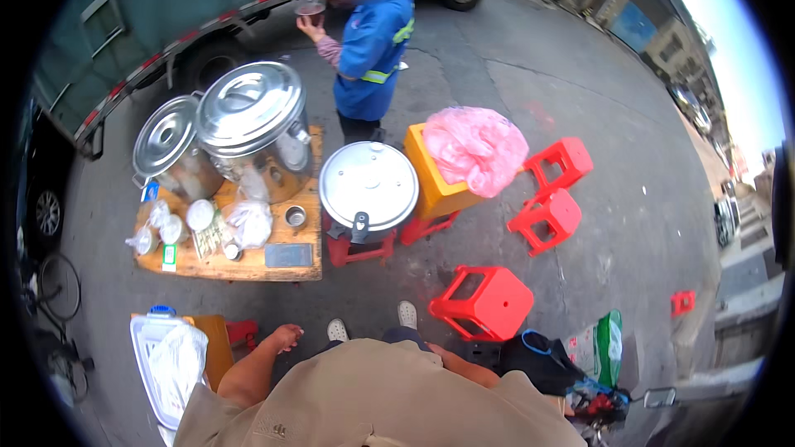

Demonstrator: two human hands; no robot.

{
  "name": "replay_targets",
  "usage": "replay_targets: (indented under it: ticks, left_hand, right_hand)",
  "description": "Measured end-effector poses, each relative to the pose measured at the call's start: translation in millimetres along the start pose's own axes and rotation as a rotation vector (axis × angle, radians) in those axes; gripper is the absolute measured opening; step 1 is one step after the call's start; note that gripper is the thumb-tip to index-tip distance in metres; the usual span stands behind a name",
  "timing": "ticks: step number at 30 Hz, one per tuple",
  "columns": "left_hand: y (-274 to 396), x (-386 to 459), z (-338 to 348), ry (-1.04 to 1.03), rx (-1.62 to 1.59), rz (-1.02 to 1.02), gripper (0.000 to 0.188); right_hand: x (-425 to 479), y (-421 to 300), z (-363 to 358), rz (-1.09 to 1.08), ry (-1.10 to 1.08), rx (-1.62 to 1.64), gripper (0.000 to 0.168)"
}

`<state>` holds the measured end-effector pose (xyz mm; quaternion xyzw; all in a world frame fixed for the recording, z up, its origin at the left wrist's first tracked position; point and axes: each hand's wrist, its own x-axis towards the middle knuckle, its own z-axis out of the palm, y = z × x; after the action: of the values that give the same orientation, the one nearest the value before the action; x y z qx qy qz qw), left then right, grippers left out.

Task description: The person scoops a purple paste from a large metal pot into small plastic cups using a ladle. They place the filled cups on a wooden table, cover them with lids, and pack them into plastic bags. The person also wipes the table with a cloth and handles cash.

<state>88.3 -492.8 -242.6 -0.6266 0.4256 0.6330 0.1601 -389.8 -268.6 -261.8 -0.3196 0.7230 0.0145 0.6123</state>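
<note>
My left hand [287, 338] hangs above the ground beside a lidded plastic box [146, 360]; its fingers look loosely curled, and whether it holds anything is unclear. At my other side, my right hand [436, 351] rests low by my leg, mostly hidden by my shirt. Before me stands a wooden table [223, 269] with two lidded steel pots [251, 105], lidded cups [200, 215], a plastic bag [250, 223], a small metal cup [295, 216] and a dark flat object [289, 255]. Right of the table, a large pressure cooker [371, 189] sits over a red stool.
Pink plastic bags [475, 149] lie on a yellow box [428, 198]. Red plastic stools [497, 304] stand to the right, near a black bag [537, 360]. Beyond the table, a person in a blue jacket [372, 43] holds a clear cup beside a parked truck [155, 6].
</note>
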Motion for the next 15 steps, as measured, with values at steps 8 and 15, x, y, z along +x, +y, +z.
replay_targets:
  ticks: [8,15]
  left_hand:
    - [-71.5,-57.8,117.9,0.183,-0.268,-0.135,0.041]
    - [-50.9,-67.2,323.7,0.305,-0.99,-0.169,0.062]
  right_hand:
    - [53.4,-37.6,-101.4,-0.062,-0.203,-0.393,0.063]
    - [102.7,-59.4,-195.2,0.004,-0.293,-0.62,0.063]
